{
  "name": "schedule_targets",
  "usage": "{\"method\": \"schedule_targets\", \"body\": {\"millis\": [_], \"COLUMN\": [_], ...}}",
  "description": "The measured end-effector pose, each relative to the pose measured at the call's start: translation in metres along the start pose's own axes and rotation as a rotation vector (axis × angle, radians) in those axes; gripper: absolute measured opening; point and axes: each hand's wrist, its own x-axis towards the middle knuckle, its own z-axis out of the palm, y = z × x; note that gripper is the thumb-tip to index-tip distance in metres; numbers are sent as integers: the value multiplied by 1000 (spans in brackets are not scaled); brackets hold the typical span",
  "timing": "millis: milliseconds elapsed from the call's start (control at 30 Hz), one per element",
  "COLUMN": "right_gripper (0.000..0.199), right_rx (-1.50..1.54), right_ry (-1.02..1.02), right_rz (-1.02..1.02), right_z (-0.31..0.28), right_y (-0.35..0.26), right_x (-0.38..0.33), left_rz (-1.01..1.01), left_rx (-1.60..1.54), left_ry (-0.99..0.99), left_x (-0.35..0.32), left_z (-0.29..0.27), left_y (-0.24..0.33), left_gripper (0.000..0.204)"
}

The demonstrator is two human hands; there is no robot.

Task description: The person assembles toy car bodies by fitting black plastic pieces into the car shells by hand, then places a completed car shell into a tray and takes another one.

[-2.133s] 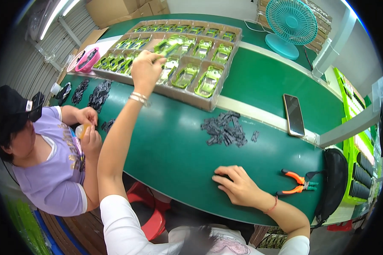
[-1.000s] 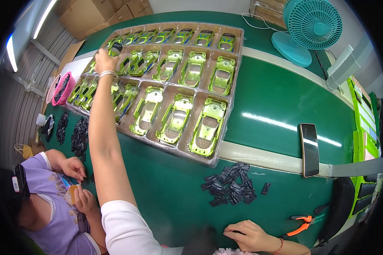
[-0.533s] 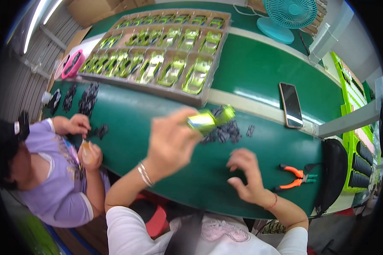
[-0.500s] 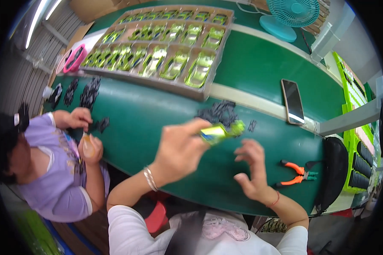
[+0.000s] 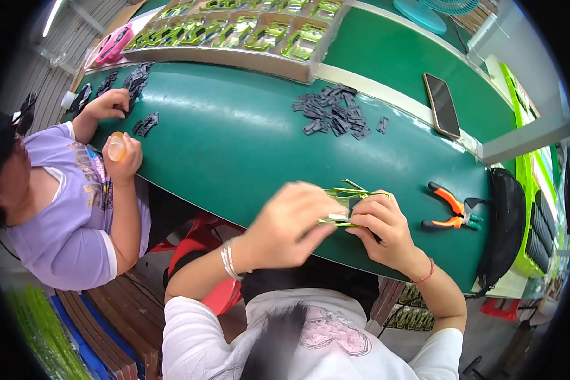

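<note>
A bright green toy car body (image 5: 341,192) is between my two hands, low over the front edge of the table. My right hand (image 5: 386,229) grips its right end, with the thumb below and the fingers above. My left hand (image 5: 292,223), slightly blurred, closes on the left end and covers much of it. Something small and whitish shows at the left fingertips, too hidden to name. Beyond the hands lies a loose pile of small black flat parts (image 5: 335,113), with one single black part (image 5: 382,125) just to its right.
A divided tray (image 5: 234,56) of green car bodies stands at the back. To the right lie orange-handled pliers (image 5: 453,208), a black pouch (image 5: 505,228) and a phone (image 5: 442,104). On the left a co-worker (image 5: 63,202) in purple handles small black parts (image 5: 147,124).
My left hand has brought the car body down and nearer to me. The right hand, apart and open before, now grips it too. The view has tilted lower.
</note>
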Motion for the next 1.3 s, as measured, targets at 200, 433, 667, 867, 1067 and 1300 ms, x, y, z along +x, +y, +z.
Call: {"method": "schedule_targets", "body": {"millis": [200, 433, 667, 867, 1067, 1300], "right_gripper": [37, 30, 27, 24, 17, 16], "right_rx": [-65, 101, 58, 36, 14, 105], "right_ry": [-2, 97, 83, 100, 14, -52], "right_rz": [-26, 182, 273, 306, 263, 300], "right_z": [-7, -16, -10, -6, -7, -5], "right_y": [-11, 0, 8, 4, 4, 2], "right_x": [-2, -9, 3, 2, 2, -2], "left_rz": [-124, -38, 3, 24, -61, -140], "left_rx": [438, 712, 530, 346, 377, 315], "left_ry": [193, 106, 258, 86, -4, 1], "left_x": [39, 53, 51, 28, 15, 5], "left_z": [-11, 8, -1, 16, 21, 28], "left_y": [-67, -94, -38, 12, 9, 8], "left_gripper": [9, 15, 19, 22, 20, 22]}}
